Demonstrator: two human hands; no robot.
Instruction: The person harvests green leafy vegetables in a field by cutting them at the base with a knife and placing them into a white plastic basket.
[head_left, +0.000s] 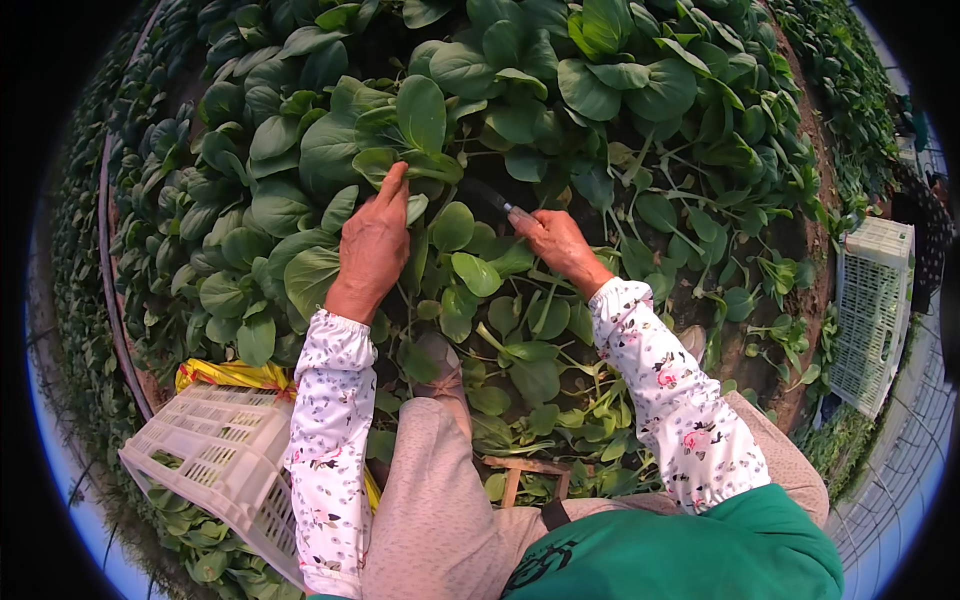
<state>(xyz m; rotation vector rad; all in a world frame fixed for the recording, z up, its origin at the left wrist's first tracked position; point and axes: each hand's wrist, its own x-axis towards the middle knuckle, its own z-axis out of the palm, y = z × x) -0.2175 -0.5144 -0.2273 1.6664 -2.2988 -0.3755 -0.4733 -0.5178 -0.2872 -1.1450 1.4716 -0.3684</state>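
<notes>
My left hand (377, 244) grips a head of bok choy (437, 166), tilted so that its pale stem base points right. Leaves of the plant fan out above the fingers, and part of it is hidden beneath my hand. In my right hand (559, 244) is a knife (517, 215), held by its handle. Its dark blade (484, 193) reaches up and left toward the bok choy's base; whether it touches the stem I cannot tell. Loose and cut leaves (532, 367) lie on the soil below both hands.
Dense bok choy (262, 187) grows ahead and left. A white plastic crate (217, 442) with a yellow bag (232, 375) stands at my left; another crate (874, 315) sits far right near a person in dark dotted clothing (926, 232). A wooden frame (525, 466) is between my legs.
</notes>
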